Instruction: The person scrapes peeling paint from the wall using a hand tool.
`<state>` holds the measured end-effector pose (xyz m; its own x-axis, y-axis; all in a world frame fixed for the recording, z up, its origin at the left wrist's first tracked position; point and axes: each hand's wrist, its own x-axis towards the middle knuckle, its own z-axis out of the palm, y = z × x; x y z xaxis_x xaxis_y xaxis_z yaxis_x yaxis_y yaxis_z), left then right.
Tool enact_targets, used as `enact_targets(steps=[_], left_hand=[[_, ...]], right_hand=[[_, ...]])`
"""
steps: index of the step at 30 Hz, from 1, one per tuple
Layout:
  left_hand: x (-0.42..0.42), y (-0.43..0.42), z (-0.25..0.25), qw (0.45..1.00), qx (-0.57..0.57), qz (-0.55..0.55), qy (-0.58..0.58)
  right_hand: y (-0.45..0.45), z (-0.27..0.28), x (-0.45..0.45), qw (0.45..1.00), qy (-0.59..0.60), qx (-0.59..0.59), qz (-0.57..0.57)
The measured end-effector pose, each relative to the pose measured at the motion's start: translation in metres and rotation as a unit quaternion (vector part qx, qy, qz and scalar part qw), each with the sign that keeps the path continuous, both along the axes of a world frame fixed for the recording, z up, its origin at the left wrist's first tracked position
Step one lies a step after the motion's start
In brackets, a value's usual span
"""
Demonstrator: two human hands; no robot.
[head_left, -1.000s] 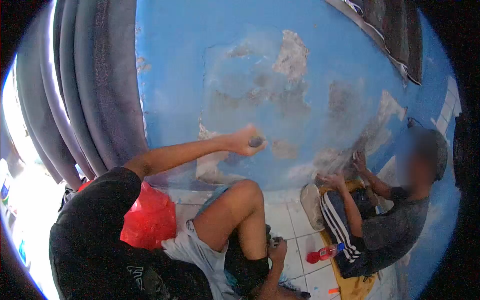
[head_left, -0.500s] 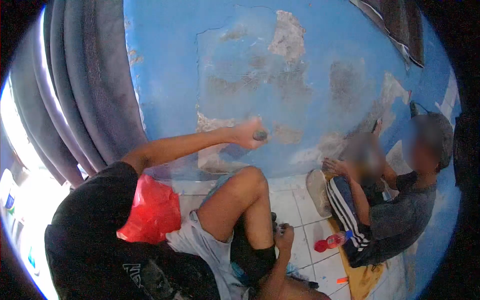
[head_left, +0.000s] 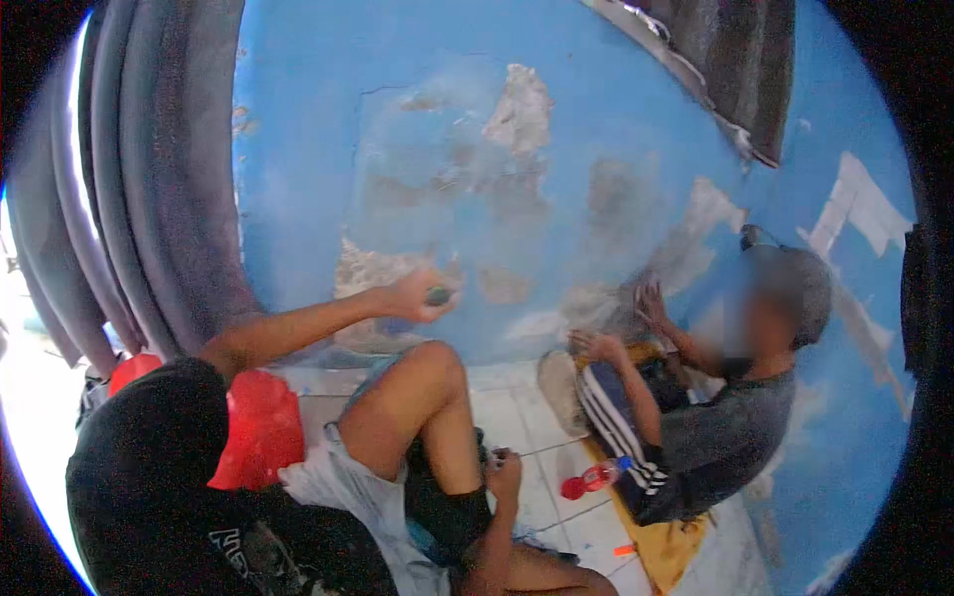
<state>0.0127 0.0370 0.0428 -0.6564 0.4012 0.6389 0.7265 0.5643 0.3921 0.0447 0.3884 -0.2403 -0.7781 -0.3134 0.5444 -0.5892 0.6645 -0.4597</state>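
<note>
My left hand [head_left: 422, 295] is stretched out to the blue wall [head_left: 298, 179], closed around a tool with a dark, rounded handle [head_left: 437, 296]. The handle's end points toward me and the tool's head is hidden, so its kind cannot be made out. Around the hand the paint is worn off, leaving rough grey and whitish patches [head_left: 383, 266]. Lower down, my right hand [head_left: 505, 474] rests beside my bent leg, fingers curled in. Something small and dark may be in it, but I cannot make it out.
At right a co-worker [head_left: 715, 417] in a cap sits by the wall, both hands near it. A red bottle [head_left: 596, 477] and an orange object [head_left: 624, 550] lie by a yellow mat [head_left: 656, 556]. Red plastic bags [head_left: 258, 427] stand left, near grey curtains [head_left: 169, 179].
My view has turned right, so the scene sits further left. My left hand stays at the wall with the tool. The co-worker's raised hand has come lower along the wall.
</note>
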Motion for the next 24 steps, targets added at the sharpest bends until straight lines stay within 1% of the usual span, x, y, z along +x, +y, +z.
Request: enact_targets(steps=[1,2,3,4,5,7,8,9,11,13,14,15,16,17,18,19,20,21,22,23,24], left_hand=[[0.012,0.0,-0.002,1.0,0.004,0.002,0.002],[0.02,0.0,-0.007,1.0,0.002,0.01,-0.028],[0.031,0.0,-0.008,0.998,-0.035,0.037,-0.028],[0.042,-0.004,-0.011,0.995,-0.074,0.067,-0.029],[0.047,-0.007,-0.015,0.996,-0.064,0.063,-0.022],[0.047,-0.017,-0.02,0.993,0.049,0.044,-0.094],[0.046,-0.026,-0.019,0.994,0.052,0.039,-0.085],[0.043,-0.033,-0.017,0.996,0.032,0.078,-0.035],[0.04,-0.032,0.007,0.994,0.019,0.106,0.024],[0.048,-0.039,0.048,0.992,0.054,-0.042,0.104],[0.041,-0.042,0.053,0.992,0.061,-0.043,0.104],[0.034,-0.043,0.055,0.984,0.122,-0.121,0.055],[0.028,-0.04,0.049,0.962,0.185,-0.2,0.003],[0.023,-0.034,0.036,0.96,0.195,-0.202,-0.003],[0.016,-0.028,0.022,0.982,0.158,-0.101,0.011],[0.009,-0.023,0.012,0.993,0.115,0.001,0.025],[-0.001,-0.024,0.003,0.993,0.115,-0.005,0.023],[-0.008,-0.023,0.002,0.992,0.059,-0.022,0.108],[-0.017,-0.023,0.007,0.981,-0.002,-0.038,0.192],[-0.021,-0.034,0.013,0.981,-0.011,-0.043,0.187],[-0.006,-0.042,0.041,0.99,-0.009,-0.11,0.088]], right_hand=[[-0.002,-0.004,0.0,0.995,-0.086,0.005,-0.049],[0.002,-0.024,-0.01,0.998,-0.045,0.017,-0.048],[0.004,-0.015,-0.001,0.995,-0.092,-0.027,-0.022],[0.004,-0.008,0.004,0.995,-0.094,-0.01,-0.028],[0.003,0.001,0.007,0.995,-0.095,0.006,-0.035],[0.006,-0.002,0.006,1.0,-0.004,0.01,-0.019],[0.006,-0.001,0.007,0.998,-0.055,0.002,-0.041],[0.009,-0.007,0.002,0.998,-0.046,0.015,-0.044],[0.017,-0.011,-0.009,0.99,-0.127,-0.022,-0.06],[0.021,-0.006,-0.012,0.995,-0.074,0.032,-0.06],[0.021,-0.006,-0.013,0.995,-0.073,0.012,-0.062],[0.018,-0.006,-0.016,0.995,-0.075,0.019,-0.063],[0.016,-0.004,-0.018,0.998,-0.044,0.01,-0.038],[0.017,-0.003,-0.017,1.0,-0.014,0.002,-0.015],[0.016,0.002,-0.018,0.999,0.015,-0.025,0.016],[0.013,0.002,-0.013,1.0,0.011,-0.023,0.011],[0.011,0.002,-0.008,0.999,-0.028,-0.015,-0.024],[0.012,0.001,-0.011,0.996,-0.063,-0.009,-0.059],[0.015,-0.001,-0.012,1.0,-0.017,-0.02,-0.007],[0.014,-0.004,-0.013,0.999,-0.021,-0.03,-0.009],[0.014,0.001,-0.009,0.998,-0.047,-0.009,-0.04]])
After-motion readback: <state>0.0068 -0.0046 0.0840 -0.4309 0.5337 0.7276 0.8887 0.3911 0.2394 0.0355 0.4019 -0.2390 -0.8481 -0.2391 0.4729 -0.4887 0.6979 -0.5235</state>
